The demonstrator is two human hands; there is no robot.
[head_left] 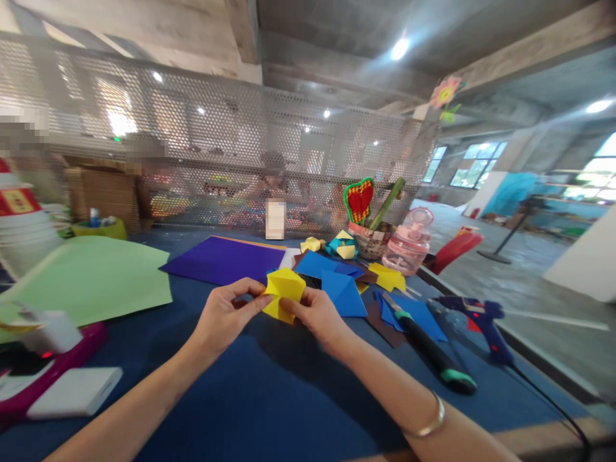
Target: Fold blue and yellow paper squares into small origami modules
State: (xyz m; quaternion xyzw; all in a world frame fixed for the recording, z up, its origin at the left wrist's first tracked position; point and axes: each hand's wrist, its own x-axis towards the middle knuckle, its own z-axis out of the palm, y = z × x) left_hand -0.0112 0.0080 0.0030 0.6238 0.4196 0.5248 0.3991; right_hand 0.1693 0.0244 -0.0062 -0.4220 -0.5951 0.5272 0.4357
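Note:
Between my two hands is a small piece of folded yellow paper (285,286), held just above the blue tabletop. My left hand (230,314) pinches its left edge between thumb and fingers. From the other side my right hand (320,314) grips it, the thumb pressed on its front face and the fingers mostly hidden behind. Creases run across the yellow paper, and it stands out in several facets. Close behind my right hand lie blue paper pieces (342,292), some of them folded.
Purple paper (226,260) and a light green sheet (110,276) lie to the left, near a power strip (91,337). On the right are a utility knife (433,350), a glue gun (491,321) and a pink bottle (408,247). A perforated screen (216,128) stands behind, with people beyond.

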